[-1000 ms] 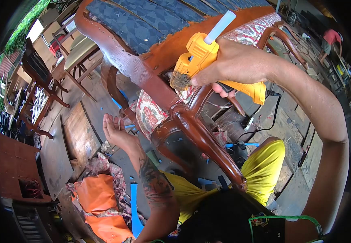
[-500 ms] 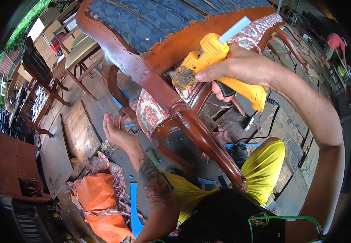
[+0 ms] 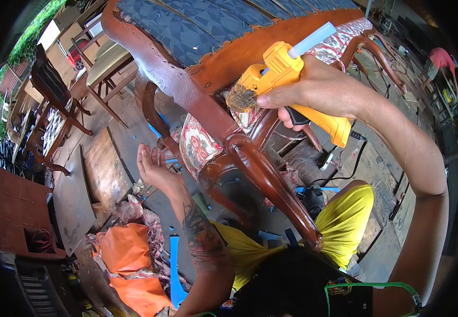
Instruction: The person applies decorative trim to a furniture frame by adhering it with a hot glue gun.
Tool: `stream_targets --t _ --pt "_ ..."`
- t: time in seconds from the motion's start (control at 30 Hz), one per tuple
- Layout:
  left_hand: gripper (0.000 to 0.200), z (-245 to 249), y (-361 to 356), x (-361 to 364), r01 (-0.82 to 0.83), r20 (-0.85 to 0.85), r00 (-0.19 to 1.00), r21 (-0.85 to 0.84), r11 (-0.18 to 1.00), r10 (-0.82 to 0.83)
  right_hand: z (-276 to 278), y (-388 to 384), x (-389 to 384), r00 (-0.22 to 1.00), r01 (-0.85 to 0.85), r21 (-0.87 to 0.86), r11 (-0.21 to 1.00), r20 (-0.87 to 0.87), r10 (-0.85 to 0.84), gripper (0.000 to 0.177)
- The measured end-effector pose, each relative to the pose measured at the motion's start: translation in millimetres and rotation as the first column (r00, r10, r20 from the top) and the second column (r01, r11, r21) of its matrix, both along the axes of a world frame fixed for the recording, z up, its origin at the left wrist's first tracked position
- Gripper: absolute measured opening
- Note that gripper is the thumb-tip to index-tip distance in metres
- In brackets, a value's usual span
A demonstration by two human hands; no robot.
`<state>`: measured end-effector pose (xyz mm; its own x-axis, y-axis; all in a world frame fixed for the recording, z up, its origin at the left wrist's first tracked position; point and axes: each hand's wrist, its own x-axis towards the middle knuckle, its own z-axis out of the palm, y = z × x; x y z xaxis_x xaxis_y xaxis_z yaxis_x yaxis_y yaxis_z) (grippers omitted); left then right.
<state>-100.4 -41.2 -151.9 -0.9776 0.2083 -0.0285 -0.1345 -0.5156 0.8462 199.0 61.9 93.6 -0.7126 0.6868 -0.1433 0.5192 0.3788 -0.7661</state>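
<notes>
My right hand [image 3: 313,91] is wrapped round a yellow glue gun [image 3: 281,66], with a pale glue stick [image 3: 312,40] poking out of its back. Brown residue covers the gun's nozzle end, which is over the frame of a carved wooden sofa [image 3: 200,103]. Blue patterned fabric [image 3: 202,29] lies on the sofa's upper part, and red floral fabric [image 3: 200,138] shows lower down. My left hand [image 3: 155,165] is raised beside the sofa's curved leg, palm up, fingers slightly curled and apart, with nothing visible in it.
Orange material [image 3: 126,248] and fabric scraps lie at the lower left, near a blue strip [image 3: 175,269]. Wooden chairs [image 3: 54,100] stand at the upper left. A black cable [image 3: 356,158] runs from the gun. Another person [image 3: 441,61] bends at the far right.
The glue gun and my right hand have shifted very slightly right. My left hand has turned a little, and its fingers look more spread.
</notes>
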Motion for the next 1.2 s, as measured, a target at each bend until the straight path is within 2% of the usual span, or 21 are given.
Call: stream_targets --t 0.2,0.27,0.43,0.67,0.73,0.77,0.8,0.87,0.9,0.93,0.97,1.0,1.03,1.07,1.13,1.17,1.2 --pt "0.037 -5 0 -3 0.004 -0.012 1.000 -0.002 1.000 -0.004 1 1 -7 0.999 -0.026 0.093 0.995 0.027 0.024 0.038" --pt "0.046 -9 -1 -6 0.046 -0.039 0.998 -0.022 0.999 -0.047 2 1 -10 1.000 -0.028 0.114 0.993 0.017 0.026 0.039" --pt "0.047 -7 -1 -5 0.043 -0.032 0.999 -0.014 0.999 -0.043 8 -3 -18 0.994 -0.021 0.126 0.992 0.112 0.007 0.039" --pt "0.047 -8 -3 -7 0.052 -0.031 0.998 -0.012 0.999 -0.052 10 -1 -16 0.997 -0.026 0.250 0.968 0.082 0.006 0.036" --pt "0.041 -4 -2 -4 0.035 -0.019 0.999 0.003 0.999 -0.035 14 -8 -4 0.995 -0.001 0.213 0.977 -0.099 0.022 0.033" --pt "0.035 -2 -2 -2 0.019 -0.007 1.000 0.013 1.000 -0.019 14 -10 3 0.983 0.026 0.121 0.992 -0.181 -0.004 0.032" --pt "0.035 -1 -3 -1 0.017 -0.010 1.000 0.011 1.000 -0.017 11 -13 12 0.983 0.025 0.118 0.993 -0.184 -0.003 0.032" --pt "0.034 1 -2 3 0.017 -0.135 0.991 -0.051 0.999 -0.024 3 -21 33 0.892 0.156 -0.119 0.981 -0.409 -0.191 0.036" --pt "0.034 4 0 7 0.017 -0.142 0.990 -0.051 0.999 -0.025 -2 -28 44 0.819 0.205 -0.192 0.960 -0.503 -0.276 0.037" --pt "0.029 9 3 12 0.029 -0.342 0.939 -0.059 0.998 -0.047 -10 -31 59 0.814 0.205 -0.196 0.959 -0.510 -0.278 0.037" --pt "0.026 15 4 15 0.038 -0.525 0.848 -0.067 0.997 -0.067 -23 -31 78 0.712 0.222 -0.231 0.947 -0.625 -0.319 0.039" --pt "0.026 29 5 17 0.034 -0.530 0.846 -0.069 0.997 -0.066 -38 -30 98 0.594 0.229 -0.270 0.935 -0.722 -0.354 0.042" --pt "0.023 50 7 18 -0.077 -0.818 0.564 -0.188 0.979 -0.113 -53 -28 121 0.516 0.252 -0.265 0.931 -0.777 -0.361 0.049" --pt "0.023 70 10 20 -0.227 -0.958 0.195 -0.251 0.941 -0.209 -71 -26 146 0.433 0.272 -0.264 0.925 -0.825 -0.363 0.056" --pt "0.027 106 22 24 -0.180 -0.947 -0.039 -0.308 0.934 -0.320 -109 -24 196 0.298 0.297 -0.318 0.900 -0.865 -0.404 0.070" --pt "0.027 121 28 24 -0.196 -0.946 -0.039 -0.309 0.931 -0.322 -131 -23 221 0.217 0.345 -0.376 0.860 -0.860 -0.462 0.070" --pt "0.029 133 33 25 -0.185 -0.902 -0.178 -0.363 0.913 -0.394 -154 -24 244 0.134 0.386 -0.434 0.814 -0.847 -0.515 0.070"
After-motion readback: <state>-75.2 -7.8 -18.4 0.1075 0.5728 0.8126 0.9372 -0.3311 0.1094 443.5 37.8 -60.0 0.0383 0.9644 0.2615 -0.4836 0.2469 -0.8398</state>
